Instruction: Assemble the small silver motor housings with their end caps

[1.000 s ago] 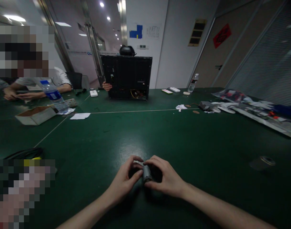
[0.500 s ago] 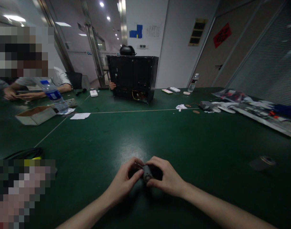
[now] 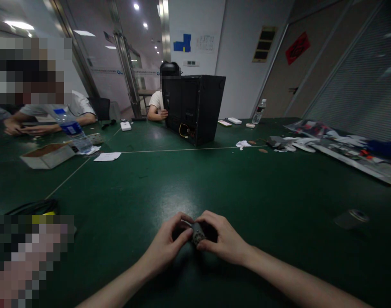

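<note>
Nearest me, my left hand [image 3: 172, 239] and right hand [image 3: 222, 237] are together, thumbs and fingertips clamped on a small grey cylinder that looks like metal [image 3: 198, 231]. It sits between them, low over the dark green tabletop [image 3: 195, 184], its studded round end tilted up toward me; whether it touches the surface I cannot tell. The details on that end are too small to make out.

I judge the step in hand to be turning or positioning the piece, with the fingertips doing the fine work. The next move seems to call for a steady right-hand grip and a light left thumb, so the cylinder does not roll or slip.

Well off to my right lies a larger dark cylinder with a ringed end [image 3: 352, 219], touched by neither hand. To my left is a coiled black cable [image 3: 31, 206]. Farther out are an open pale box [image 3: 51, 156] and a blue-capped clear plastic bottle [image 3: 72, 128]; beyond, a co-worker's hand [image 3: 163, 114] rests against a big black boxy casing [image 3: 185, 100] with exposed wires.
</note>
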`<state>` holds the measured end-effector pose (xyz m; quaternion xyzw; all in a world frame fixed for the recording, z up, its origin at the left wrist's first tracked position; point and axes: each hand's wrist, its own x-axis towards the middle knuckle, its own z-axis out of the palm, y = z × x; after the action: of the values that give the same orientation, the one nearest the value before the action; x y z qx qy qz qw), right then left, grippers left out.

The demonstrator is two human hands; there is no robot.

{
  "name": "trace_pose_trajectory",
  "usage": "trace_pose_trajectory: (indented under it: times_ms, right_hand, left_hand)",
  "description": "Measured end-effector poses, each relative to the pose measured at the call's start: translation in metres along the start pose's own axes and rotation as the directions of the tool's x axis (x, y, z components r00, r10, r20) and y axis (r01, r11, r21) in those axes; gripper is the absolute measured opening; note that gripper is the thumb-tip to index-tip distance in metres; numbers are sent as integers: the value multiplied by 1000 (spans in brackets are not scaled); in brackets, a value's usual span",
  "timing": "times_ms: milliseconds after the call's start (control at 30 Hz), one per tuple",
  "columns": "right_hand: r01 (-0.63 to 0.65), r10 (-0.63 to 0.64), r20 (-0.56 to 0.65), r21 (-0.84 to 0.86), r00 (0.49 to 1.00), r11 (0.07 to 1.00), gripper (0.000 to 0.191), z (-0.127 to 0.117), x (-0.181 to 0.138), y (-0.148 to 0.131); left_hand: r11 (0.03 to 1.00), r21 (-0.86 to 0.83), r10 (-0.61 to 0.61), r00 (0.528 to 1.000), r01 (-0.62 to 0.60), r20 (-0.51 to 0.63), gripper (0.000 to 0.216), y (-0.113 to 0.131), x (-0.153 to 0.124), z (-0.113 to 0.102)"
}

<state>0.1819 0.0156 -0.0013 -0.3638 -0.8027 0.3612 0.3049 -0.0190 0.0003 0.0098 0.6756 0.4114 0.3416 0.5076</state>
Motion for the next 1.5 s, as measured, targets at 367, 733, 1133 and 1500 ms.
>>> trace_pose_trajectory:
  times_ms: [367,733,1133,1500]
  right_hand:
    - [66,-67,-4,-44,998,997,53,2,-2,-4]
    - [214,-216,22,-265,976,940,61,10,-7,8]
    - [241,-244,2,-154,970,958,55,-1,-7,-10]
    - [273,-289,-79,-166,954,948,13,5,-5,-5]
  left_hand:
    - [999,-26,32,996,-34,-88,23,-1,-1,2]
    - [996,83,21,999,-18,-35,20,-1,0,3]
    - [991,129,-3,991,20,-132,15,-3,1,5]
    - [952,303,55,998,-43,-31,13,0,-1,6]
